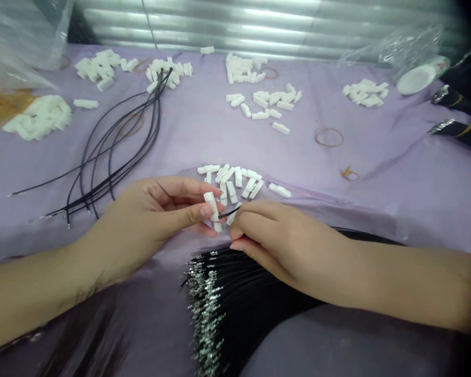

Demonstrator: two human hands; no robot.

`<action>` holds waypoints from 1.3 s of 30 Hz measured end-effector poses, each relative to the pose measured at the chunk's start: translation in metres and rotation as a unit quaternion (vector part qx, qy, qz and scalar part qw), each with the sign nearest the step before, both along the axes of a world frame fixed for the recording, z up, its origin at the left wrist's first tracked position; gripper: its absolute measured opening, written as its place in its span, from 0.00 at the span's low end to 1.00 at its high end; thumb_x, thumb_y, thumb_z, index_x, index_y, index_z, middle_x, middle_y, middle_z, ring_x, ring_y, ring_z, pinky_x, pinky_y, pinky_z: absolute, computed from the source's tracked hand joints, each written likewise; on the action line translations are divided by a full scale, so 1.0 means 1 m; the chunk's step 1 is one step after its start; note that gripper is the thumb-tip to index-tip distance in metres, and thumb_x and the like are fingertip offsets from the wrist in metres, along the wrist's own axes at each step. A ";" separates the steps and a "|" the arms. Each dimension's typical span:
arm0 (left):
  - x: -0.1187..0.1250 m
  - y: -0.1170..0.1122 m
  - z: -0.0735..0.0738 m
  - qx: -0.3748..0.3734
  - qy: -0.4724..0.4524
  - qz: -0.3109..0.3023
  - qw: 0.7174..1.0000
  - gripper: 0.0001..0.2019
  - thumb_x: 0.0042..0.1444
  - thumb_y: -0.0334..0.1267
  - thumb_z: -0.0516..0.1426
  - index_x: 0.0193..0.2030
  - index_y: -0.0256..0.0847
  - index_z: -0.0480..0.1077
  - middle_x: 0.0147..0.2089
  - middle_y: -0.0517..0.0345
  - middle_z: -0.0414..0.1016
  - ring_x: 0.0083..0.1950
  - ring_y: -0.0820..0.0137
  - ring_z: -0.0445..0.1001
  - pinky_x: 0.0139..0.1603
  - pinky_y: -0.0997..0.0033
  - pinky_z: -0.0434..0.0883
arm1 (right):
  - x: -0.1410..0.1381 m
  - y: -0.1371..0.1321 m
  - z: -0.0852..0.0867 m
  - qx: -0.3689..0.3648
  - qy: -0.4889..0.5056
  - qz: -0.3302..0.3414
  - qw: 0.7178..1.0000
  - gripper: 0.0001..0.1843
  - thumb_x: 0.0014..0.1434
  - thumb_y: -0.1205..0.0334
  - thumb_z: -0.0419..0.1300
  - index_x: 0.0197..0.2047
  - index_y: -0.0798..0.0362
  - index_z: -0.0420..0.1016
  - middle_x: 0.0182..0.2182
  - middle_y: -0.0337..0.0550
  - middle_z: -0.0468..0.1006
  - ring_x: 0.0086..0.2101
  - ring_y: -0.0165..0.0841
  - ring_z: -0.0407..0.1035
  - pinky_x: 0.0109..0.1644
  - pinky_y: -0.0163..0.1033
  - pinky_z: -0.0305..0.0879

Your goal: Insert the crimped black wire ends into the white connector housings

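Observation:
My left hand (157,212) pinches a small white plastic connector (211,205) between thumb and fingers, held upright just above the purple cloth (204,131). My right hand (270,235) is closed on a thin black wire (228,212), whose tip points at the connector. Under my right hand lies a thick bundle of black wires (227,298) with silver metal terminals at their ends. A small heap of white connectors (235,180) sits just beyond both hands.
Several more heaps of white connectors (267,99) lie across the far cloth. Loose black wires (118,146) fan out at the left, ending in connectors. Rubber bands (328,137) lie at the right; clear plastic bags (412,47) and a white lid (416,78) sit in the corners.

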State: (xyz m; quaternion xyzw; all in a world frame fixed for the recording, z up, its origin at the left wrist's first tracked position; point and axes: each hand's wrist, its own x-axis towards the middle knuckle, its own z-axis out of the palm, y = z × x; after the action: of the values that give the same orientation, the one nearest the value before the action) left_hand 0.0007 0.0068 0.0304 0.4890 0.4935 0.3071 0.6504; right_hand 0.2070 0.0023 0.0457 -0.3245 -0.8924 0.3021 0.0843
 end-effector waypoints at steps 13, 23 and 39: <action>-0.001 0.002 -0.001 -0.013 -0.042 -0.018 0.999 0.07 0.50 0.37 0.64 0.38 0.45 0.77 0.35 0.62 0.79 0.32 0.74 0.78 0.37 0.82 0.75 | 0.004 -0.002 0.005 -0.020 0.049 -0.068 0.996 0.05 0.63 0.68 0.48 0.36 0.56 0.62 0.27 0.38 0.68 0.25 0.25 0.60 0.28 0.32 0.57; 0.002 0.001 0.005 -0.029 -0.041 -0.030 0.998 0.06 0.49 0.33 0.65 0.36 0.42 0.77 0.36 0.61 0.80 0.33 0.75 0.78 0.37 0.83 0.76 | 0.002 0.006 0.003 -0.029 0.065 -0.108 0.992 0.05 0.61 0.67 0.52 0.32 0.56 0.64 0.24 0.35 0.65 0.24 0.23 0.56 0.28 0.31 0.52; 0.007 -0.002 0.000 -0.028 -0.080 -0.043 0.996 0.04 0.49 0.31 0.64 0.33 0.42 0.76 0.30 0.63 0.78 0.30 0.77 0.76 0.36 0.83 0.74 | -0.004 0.003 0.002 -0.059 0.052 -0.103 0.992 0.06 0.60 0.69 0.53 0.30 0.55 0.65 0.21 0.32 0.64 0.22 0.22 0.56 0.27 0.29 0.53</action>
State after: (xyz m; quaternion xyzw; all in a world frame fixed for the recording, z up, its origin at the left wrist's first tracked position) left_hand 0.0077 0.0050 0.0306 0.4651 0.4273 0.3029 0.7137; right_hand 0.2028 0.0050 0.0474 -0.4031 -0.8292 0.3603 0.1421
